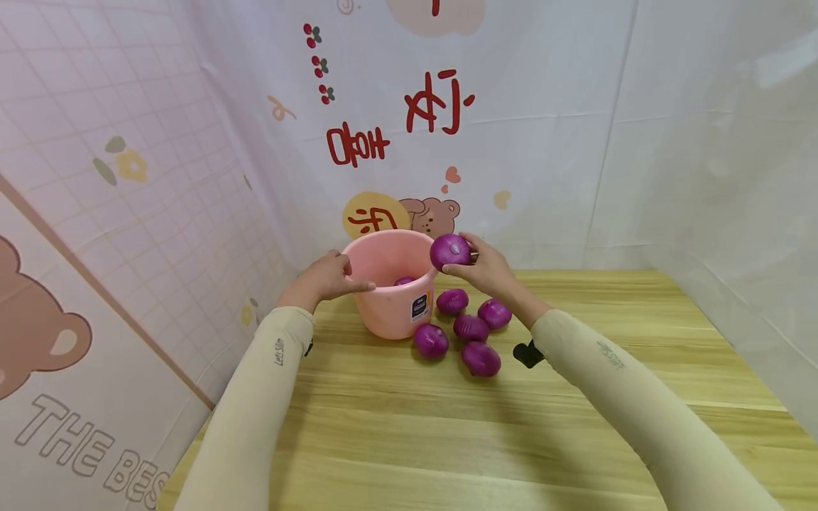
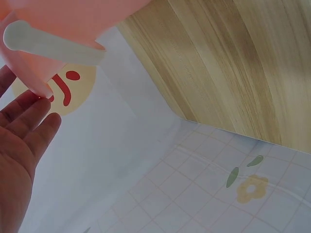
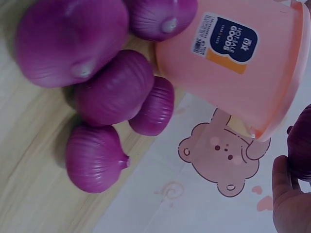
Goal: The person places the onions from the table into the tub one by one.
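Observation:
A pink plastic bucket (image 1: 388, 312) stands on the table, its label facing front. My left hand (image 1: 327, 275) grips the bucket's rim at the left, thumb along the front edge; in the left wrist view its fingers (image 2: 34, 116) meet the rim near a white handle (image 2: 58, 46). My right hand (image 1: 487, 267) holds a red onion (image 1: 449, 253) at the bucket's right rim, above table height. Part of another red onion (image 1: 404, 281) shows inside the bucket. At the edge of the right wrist view, the held onion (image 3: 300, 143) is partly cut off.
Several red onions lie close together right of the bucket, among them a front-left onion (image 1: 431, 341), a front onion (image 1: 481, 359) and a right-hand onion (image 1: 495, 314). The wooden table (image 1: 383, 426) meets a printed wall sheet (image 1: 543, 142) behind and a sheet at left.

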Available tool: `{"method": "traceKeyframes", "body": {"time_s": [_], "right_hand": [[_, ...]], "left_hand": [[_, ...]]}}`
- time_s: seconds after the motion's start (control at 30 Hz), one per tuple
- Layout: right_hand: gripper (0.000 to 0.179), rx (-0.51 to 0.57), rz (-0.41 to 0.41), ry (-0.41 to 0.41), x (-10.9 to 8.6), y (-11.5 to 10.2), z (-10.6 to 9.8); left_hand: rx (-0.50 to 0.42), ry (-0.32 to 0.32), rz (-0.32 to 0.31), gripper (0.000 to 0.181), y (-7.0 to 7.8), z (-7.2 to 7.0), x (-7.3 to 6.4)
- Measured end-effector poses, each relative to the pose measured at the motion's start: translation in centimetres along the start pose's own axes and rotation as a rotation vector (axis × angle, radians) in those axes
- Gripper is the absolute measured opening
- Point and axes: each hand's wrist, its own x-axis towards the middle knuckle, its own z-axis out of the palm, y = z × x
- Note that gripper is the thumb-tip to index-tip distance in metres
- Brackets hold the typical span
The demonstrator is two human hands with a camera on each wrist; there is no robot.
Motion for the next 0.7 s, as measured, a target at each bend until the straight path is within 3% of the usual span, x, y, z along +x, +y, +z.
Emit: {"method": "traceKeyframes", "body": {"time_s": [0.23, 0.7], "right_hand": [[0.081, 0.037, -0.017, 0.020, 1.0, -1.0, 0.8], [0.080, 0.114, 0.041, 0.061, 2.8, -2.1, 2.5]], "left_hand": [[-0.008, -0.001, -0.012, 0.093, 0.0, 0.0, -0.1], [-0.009, -0.008, -0.026, 0.084, 0.1, 0.0, 0.2]]}}
